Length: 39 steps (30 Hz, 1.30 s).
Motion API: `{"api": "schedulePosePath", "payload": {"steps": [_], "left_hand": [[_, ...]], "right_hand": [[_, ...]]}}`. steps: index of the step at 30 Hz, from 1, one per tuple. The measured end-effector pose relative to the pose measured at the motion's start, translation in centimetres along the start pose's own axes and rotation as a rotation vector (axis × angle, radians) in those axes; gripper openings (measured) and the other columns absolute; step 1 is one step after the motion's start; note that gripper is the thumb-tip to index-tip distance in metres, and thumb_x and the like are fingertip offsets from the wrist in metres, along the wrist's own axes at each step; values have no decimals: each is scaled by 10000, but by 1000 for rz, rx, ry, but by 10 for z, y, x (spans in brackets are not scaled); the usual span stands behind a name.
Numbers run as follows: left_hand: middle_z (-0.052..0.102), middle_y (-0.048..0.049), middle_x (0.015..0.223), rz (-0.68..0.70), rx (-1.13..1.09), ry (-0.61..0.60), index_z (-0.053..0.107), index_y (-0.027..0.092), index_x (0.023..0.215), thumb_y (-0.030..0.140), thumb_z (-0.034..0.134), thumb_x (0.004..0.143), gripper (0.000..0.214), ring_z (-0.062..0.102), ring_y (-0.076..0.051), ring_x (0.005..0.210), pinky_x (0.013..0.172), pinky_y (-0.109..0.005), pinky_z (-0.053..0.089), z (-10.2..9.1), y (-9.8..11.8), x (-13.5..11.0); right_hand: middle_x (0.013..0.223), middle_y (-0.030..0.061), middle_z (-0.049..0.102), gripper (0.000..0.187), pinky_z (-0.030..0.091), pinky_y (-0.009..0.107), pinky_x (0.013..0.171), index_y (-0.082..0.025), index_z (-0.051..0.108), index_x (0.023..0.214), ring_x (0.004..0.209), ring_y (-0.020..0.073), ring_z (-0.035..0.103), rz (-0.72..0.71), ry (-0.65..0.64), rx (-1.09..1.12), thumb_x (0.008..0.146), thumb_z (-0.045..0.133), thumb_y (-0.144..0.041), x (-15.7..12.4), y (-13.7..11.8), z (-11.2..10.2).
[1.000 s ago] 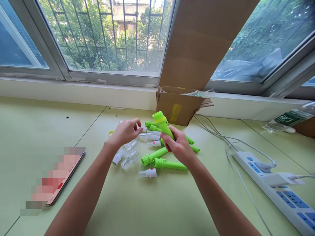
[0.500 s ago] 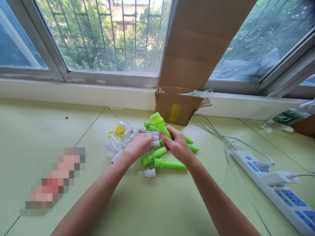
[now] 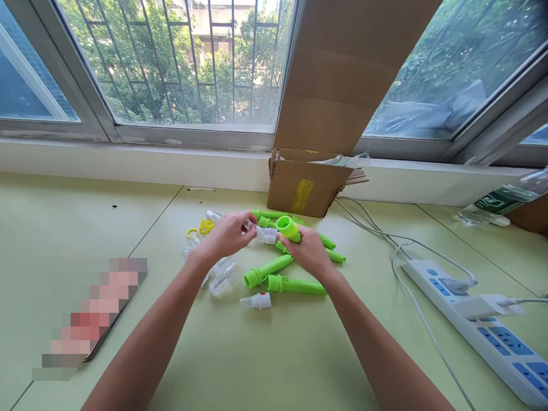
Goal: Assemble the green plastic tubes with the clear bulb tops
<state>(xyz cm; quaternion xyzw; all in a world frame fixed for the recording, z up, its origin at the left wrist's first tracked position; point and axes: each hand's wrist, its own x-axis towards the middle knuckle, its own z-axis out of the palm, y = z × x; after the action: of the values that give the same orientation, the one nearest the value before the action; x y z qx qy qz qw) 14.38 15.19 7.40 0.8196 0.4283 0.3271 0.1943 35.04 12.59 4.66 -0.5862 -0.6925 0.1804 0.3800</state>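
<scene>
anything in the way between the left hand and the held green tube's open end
Nothing visible blocks the gap between the left hand and the held green tube; the white pieces and other green tubes showing there appear to lie lower, on the table.

Sunlit trees (image 3: 132, 68) show through the grey-framed windows (image 3: 184, 132) beyond the pale green table (image 3: 265, 365). A white ledge (image 3: 128, 164) runs along the table's far edge; above it, brown cardboard (image 3: 346, 74) stands between two panes (image 3: 428, 97).
</scene>
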Motion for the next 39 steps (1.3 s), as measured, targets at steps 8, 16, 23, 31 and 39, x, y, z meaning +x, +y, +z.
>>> {"api": "schedulePosePath", "payload": {"steps": [8,16,23,31,39], "left_hand": [[574,-16,672,-54,-409,87,664,175,879,379,592,803,229,513,-104,555,508,-217,399,-26,6,0],[611,-26,709,-54,-478,-17,667,180,923,378,620,790,243,552,-111,613,554,-222,445,-19,14,-1],[621,-34,732,-63,-533,-65,666,183,937,376,641,775,253,564,-117,634,553,-224,444,-20,9,-1],[629,-26,708,-111,-448,-109,647,185,904,397,635,775,249,546,-105,597,516,-207,396,-16,4,-1],[651,-40,698,-129,-408,-162,645,184,898,415,605,787,260,586,-136,629,513,-220,398,-14,0,-2]], "right_hand": [[650,36,634,167,271,274,520,-208,572,646,564,172,503,-51,-12,-329,777,522,-300,-1,11,9],[629,23,622,179,292,265,520,-212,597,700,546,165,484,-62,-83,-285,800,507,-331,-2,13,13],[676,32,651,175,330,270,555,-208,626,753,584,177,516,-73,-101,-268,800,514,-333,-2,17,17],[664,24,637,110,245,272,518,-211,603,720,569,168,495,-67,-117,-347,775,521,-258,-3,10,14],[667,5,595,73,284,267,545,-207,555,779,591,159,487,-126,-124,-239,763,558,-278,-4,4,11]]}}
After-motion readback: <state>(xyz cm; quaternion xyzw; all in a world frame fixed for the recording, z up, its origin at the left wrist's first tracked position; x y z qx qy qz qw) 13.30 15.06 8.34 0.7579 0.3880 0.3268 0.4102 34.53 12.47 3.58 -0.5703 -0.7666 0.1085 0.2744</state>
